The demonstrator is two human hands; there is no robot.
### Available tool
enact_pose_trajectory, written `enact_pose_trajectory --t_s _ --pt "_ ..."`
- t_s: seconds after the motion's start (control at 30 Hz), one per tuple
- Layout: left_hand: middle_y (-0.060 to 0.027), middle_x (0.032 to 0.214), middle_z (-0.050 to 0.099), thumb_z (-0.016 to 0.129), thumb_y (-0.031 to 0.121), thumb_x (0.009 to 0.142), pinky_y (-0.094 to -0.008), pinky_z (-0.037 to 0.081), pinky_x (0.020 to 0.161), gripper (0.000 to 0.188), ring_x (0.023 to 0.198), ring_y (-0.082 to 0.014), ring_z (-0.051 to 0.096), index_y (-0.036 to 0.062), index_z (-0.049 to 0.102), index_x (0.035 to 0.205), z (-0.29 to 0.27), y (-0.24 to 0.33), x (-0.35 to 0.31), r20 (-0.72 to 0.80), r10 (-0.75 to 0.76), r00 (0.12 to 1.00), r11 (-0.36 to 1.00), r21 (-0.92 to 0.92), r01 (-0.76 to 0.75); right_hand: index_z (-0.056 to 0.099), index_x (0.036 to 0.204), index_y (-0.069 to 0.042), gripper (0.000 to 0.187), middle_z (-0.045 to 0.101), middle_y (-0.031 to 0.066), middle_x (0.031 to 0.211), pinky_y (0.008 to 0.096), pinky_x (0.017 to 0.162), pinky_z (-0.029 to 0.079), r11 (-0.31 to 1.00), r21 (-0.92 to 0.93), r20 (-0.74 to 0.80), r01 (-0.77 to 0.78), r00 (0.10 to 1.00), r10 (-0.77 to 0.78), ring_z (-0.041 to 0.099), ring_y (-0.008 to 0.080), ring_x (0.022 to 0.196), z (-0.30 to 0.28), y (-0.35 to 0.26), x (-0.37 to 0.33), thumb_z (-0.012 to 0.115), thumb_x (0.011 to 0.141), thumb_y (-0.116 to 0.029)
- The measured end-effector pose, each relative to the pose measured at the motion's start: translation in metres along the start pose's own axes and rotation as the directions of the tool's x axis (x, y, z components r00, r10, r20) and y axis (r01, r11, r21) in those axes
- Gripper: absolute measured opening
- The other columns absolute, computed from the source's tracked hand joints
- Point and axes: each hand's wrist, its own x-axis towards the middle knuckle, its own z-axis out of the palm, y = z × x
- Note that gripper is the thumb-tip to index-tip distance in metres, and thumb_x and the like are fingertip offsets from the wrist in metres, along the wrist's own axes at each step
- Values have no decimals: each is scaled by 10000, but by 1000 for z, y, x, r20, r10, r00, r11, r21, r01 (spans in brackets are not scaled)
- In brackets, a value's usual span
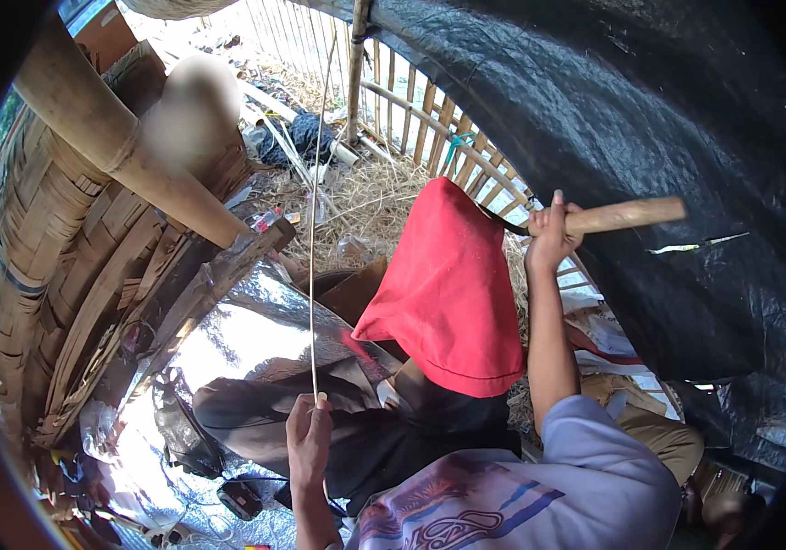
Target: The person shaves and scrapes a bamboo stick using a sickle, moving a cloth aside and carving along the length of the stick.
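My left hand (309,431) is closed, pinching a long thin bamboo strip (313,275) that rises nearly upright past the top of my legs. Away to the right, my right hand (549,236) grips a knife where its blade meets the thick wooden handle (627,215). The handle points right; a short dark length of blade (500,220) shows left of my fingers, and its far end is hidden or hard to make out near the red cloth. That red cloth (453,293) drapes over my raised knee, between the two hands. Strip and blade are apart.
A thick bamboo pole (127,147) and a woven bamboo wall (44,266) stand close on the left. Black plastic sheeting (650,119) hangs at the right. Ahead are a bamboo slat fence (439,119) and dry straw (375,192). A black bag (187,422) lies beside my leg.
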Motion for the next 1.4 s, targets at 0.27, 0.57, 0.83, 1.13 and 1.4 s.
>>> enact_pose_trajectory --t_s 0.27,0.57,0.83,1.13,1.4 --pt "61 647 388 496 255 977 -185 224 444 182 532 -11 299 78 509 1018 8 -13 2 -28 44 999 999 4 -44 449 844 -110 214 419 -19 556 256 528 397 997 6 -144 77 987 -75 403 69 507 1 -39 4 659 875 -128" --pt "60 630 389 497 278 976 -188 222 449 219 528 -9 297 72 518 1049 16 3 12 -10 38 999 999 -18 -39 434 912 -90 206 474 3 635 231 469 395 971 -237 -92 38 994 -62 428 76 486 -23 13 -24 637 878 -84" --pt "37 732 460 546 201 951 -204 318 565 276 652 -31 362 -16 527 1122 9 5 16 -8 89 996 994 65 -89 444 794 -92 212 419 -5 554 277 547 405 978 -166 -93 126 985 -142 388 83 503 -3 -24 -16 639 878 -84" --pt "5 911 606 525 230 957 -164 323 501 352 582 2 412 38 473 1247 18 8 18 10 115 993 993 -9 -115 464 908 -104 171 403 -1 567 231 486 305 989 -123 216 77 975 -50 367 72 483 16 -88 -52 583 862 10" --pt "-49 765 652 530 188 945 -253 437 592 238 642 -85 566 25 521 1117 1 12 19 4 161 987 947 281 -156 453 924 -67 19 316 -19 550 211 426 253 981 -94 324 168 937 -130 281 63 469 39 -138 -73 468 927 -79"
